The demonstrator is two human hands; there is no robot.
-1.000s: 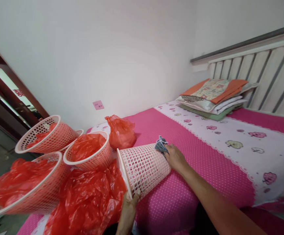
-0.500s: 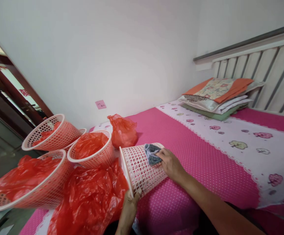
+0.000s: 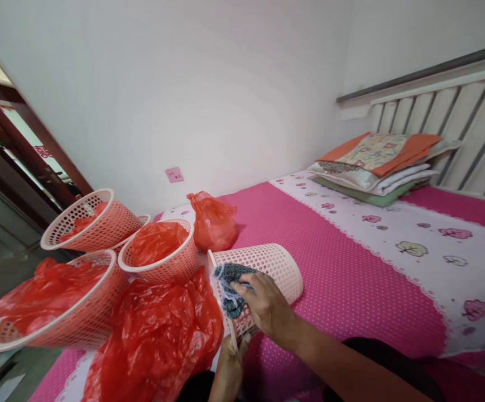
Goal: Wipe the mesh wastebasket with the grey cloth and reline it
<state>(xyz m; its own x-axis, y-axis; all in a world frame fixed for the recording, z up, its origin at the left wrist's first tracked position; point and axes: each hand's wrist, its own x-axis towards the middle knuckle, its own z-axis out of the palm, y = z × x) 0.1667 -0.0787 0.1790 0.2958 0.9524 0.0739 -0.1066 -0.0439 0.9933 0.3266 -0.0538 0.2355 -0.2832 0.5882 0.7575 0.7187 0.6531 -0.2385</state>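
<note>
A pale pink perforated plastic basket [image 3: 282, 267] lies on its side on the bed in front of me, its wide rim turned left. My left hand [image 3: 231, 360] grips the near lower part of that rim. In my right hand [image 3: 267, 304] is a grey-blue cloth [image 3: 230, 285] with whitish edging, pressed against the basket's outer side close to the rim. Left of the basket, a crumpled red plastic bag [image 3: 158, 335] is spread over the bed, near my left hand.
Several pink baskets stand at the left, among them one basket [image 3: 167, 272] with red plastic inside. A tied red bag [image 3: 215, 223] sits by the white wall [image 3: 225, 100]. Folded bedding [image 3: 376, 159] is stacked near the headboard [image 3: 447, 114], on the pink dotted bed cover [image 3: 351, 285].
My right hand has slid the cloth left along the basket, from near its base end to the rim, and the cloth is more spread out. My left hand still holds the rim.
</note>
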